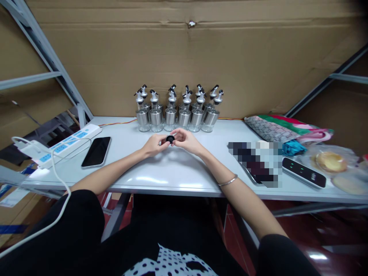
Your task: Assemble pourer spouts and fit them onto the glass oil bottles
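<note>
- My left hand (153,146) and right hand (188,141) meet at the centre of the frame, just above the worktop (129,168).
- Between them I have a small round black part (170,139); the fingers of both hands pinch it, one hand on each side.
- Just behind my hands, in the upper middle, stands a group of glass bottles (170,117) with metal sleeves and pouring spouts.
- At the left of the frame, a dark-screened phone (96,152) lies beside a white power strip (67,146).
- A bracelet (228,181) rings my right forearm.
</note>
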